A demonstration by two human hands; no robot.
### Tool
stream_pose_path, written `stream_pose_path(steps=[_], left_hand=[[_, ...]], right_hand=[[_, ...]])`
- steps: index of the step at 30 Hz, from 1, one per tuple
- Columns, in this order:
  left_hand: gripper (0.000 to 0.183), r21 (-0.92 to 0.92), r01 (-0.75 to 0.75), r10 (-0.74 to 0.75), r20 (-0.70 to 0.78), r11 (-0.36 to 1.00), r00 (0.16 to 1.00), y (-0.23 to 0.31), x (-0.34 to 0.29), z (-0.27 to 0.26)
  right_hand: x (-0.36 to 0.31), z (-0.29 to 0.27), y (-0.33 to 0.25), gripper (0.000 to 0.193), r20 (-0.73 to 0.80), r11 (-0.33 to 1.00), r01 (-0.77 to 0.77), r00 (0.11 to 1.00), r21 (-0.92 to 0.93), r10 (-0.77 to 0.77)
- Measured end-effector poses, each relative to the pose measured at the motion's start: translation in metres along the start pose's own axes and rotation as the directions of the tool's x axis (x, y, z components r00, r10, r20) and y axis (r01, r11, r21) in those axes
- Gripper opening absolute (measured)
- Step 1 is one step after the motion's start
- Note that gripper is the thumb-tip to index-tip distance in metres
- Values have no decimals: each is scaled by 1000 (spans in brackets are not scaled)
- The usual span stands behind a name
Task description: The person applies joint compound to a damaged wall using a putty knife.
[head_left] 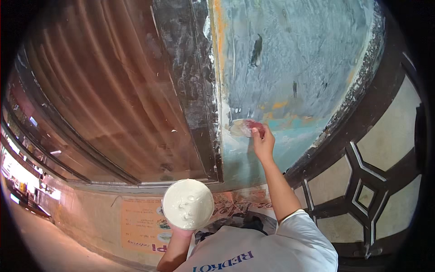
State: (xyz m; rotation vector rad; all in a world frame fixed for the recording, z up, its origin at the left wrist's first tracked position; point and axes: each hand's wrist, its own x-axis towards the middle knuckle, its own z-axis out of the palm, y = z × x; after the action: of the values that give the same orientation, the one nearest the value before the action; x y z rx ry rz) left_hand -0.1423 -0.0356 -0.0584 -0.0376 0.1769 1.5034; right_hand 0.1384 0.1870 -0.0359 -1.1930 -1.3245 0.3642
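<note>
A rough wall point(299, 59) with blue-grey and orange patches stands beside a brown rolling shutter point(113, 99). An orange paper sign point(140, 224) is stuck low on the wall under the shutter. The right hand point(263, 143) is closed on a flat red scraper point(247, 128) pressed to the wall. The left hand point(181, 233) holds up a round plate of white paste point(188, 204), fingers curled under it

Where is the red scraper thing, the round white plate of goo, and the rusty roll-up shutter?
red scraper point(253, 126), head view, on its blade against the wall.
round white plate point(188, 204), head view, on its putty-covered middle.
rusty shutter point(113, 104), head view, on its ribbed middle.
</note>
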Motion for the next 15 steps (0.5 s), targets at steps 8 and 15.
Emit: stream_pose_path(steps=[8,15], left_hand=[[69,348,-152,175,-34,925,984,9,-6,-21],[69,305,-141,129,57,942,990,8,-9,-20]], right_hand=[[-23,8,1,18,304,1000,-20,952,-25,26],[0,0,-10,19,-132,863,-141,964,486,231]])
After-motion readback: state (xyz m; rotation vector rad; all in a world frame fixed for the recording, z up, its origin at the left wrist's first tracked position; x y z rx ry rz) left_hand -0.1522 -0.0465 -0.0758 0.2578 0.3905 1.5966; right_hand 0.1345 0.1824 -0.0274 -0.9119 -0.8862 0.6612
